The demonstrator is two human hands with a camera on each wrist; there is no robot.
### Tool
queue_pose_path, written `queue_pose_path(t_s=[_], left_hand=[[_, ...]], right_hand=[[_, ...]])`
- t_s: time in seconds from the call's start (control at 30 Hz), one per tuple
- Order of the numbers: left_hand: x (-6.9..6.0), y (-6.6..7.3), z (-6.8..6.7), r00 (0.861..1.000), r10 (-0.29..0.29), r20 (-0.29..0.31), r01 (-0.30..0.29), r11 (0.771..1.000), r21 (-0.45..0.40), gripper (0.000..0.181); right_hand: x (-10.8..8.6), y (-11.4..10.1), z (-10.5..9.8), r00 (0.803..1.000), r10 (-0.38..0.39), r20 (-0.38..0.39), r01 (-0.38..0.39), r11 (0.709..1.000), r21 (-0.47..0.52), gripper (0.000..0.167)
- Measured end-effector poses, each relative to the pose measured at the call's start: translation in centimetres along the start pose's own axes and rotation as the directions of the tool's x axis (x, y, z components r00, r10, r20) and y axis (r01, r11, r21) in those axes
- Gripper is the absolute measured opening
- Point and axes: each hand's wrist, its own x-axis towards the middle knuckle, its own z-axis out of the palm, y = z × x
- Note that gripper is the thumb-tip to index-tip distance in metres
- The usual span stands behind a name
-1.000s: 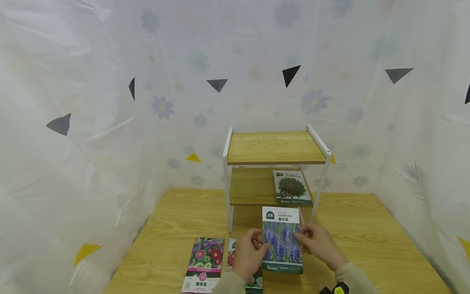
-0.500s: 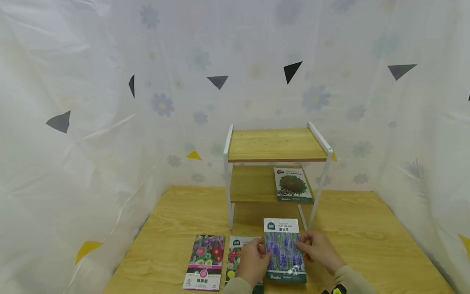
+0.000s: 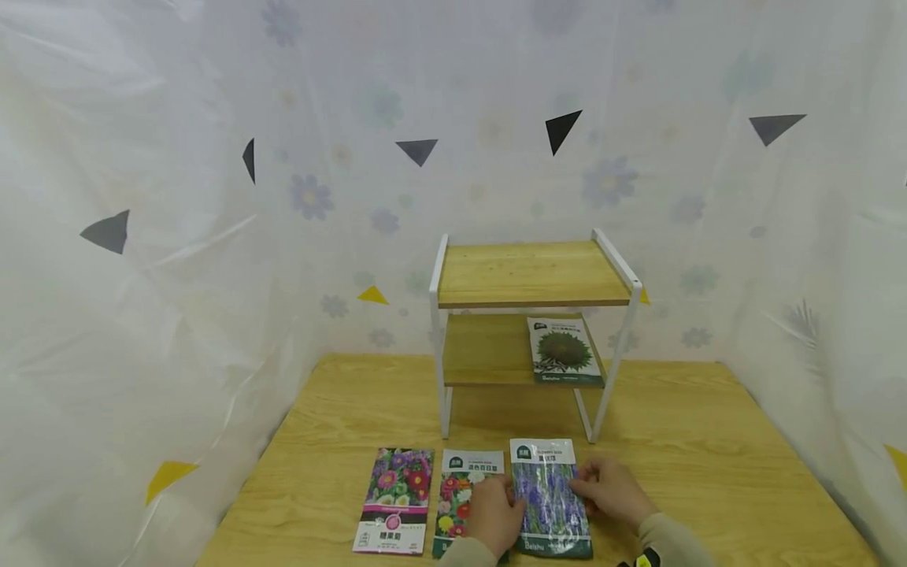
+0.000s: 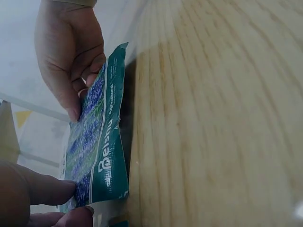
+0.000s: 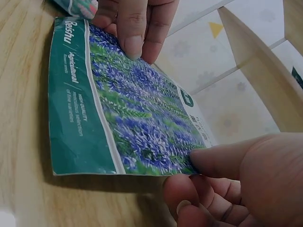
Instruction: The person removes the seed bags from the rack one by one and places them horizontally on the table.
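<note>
A lavender seed packet (image 3: 549, 496), with purple flowers and a green bottom band, lies flat in the head view at the right end of a row. My left hand (image 3: 496, 516) pinches its left edge, thumb on top. On the opposite edge, my right hand (image 3: 611, 490) has thumb above and fingers below, as the right wrist view shows. Shadow under the packet (image 5: 137, 109) suggests it is just off the tabletop. Partly behind my left hand is a mixed-flower seed packet (image 3: 450, 504). Further left lies a pink-banded seed packet (image 3: 394, 504).
Behind the packets stands a small shelf (image 3: 531, 276) with white side frames and wooden boards. On its middle board, at the right, lies a sunflower seed packet (image 3: 565, 350). A pale patterned curtain (image 3: 453, 118) encloses the wooden table (image 3: 694, 441).
The lavender packet has come down from in front of the shelf toward the tabletop, both hands still pinching it. More of the mixed-flower packet shows now. The head view has tilted slightly.
</note>
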Motion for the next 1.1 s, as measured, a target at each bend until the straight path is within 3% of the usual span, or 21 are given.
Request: queue_pose_path(t_s=[0.2,0.4,0.7,0.97,1.1], left_hand=[[0.2,0.0,0.3,1.0,0.021,0.023,-0.023,0.995,0.098,0.01],[0.4,0.2,0.5,0.999,0.01,0.046,-0.018,0.983,0.183,0.014],[0.5,0.4,0.8,0.994,0.098,0.054,-0.11,0.938,0.329,0.012],[0.5,1.1,0.7,0.993,0.039,0.114,-0.08,0.921,0.381,0.015],[0.4,1.7,0.9,0.992,0.019,0.122,-0.073,0.889,0.453,0.014]], right_hand=[[-0.3,0.2,0.1,0.999,0.025,0.029,-0.025,1.0,0.005,0.022],[-0.1,0.6,0.3,0.998,0.068,0.018,-0.068,0.997,-0.028,0.02],[0.1,1.0,0.5,0.994,0.107,-0.027,-0.109,0.99,-0.088,0.019],[-0.1,1.0,1.1,0.988,0.133,-0.082,-0.141,0.985,-0.104,0.018],[-0.2,0.8,1.3,0.987,0.126,-0.104,-0.138,0.983,-0.118,0.018]])
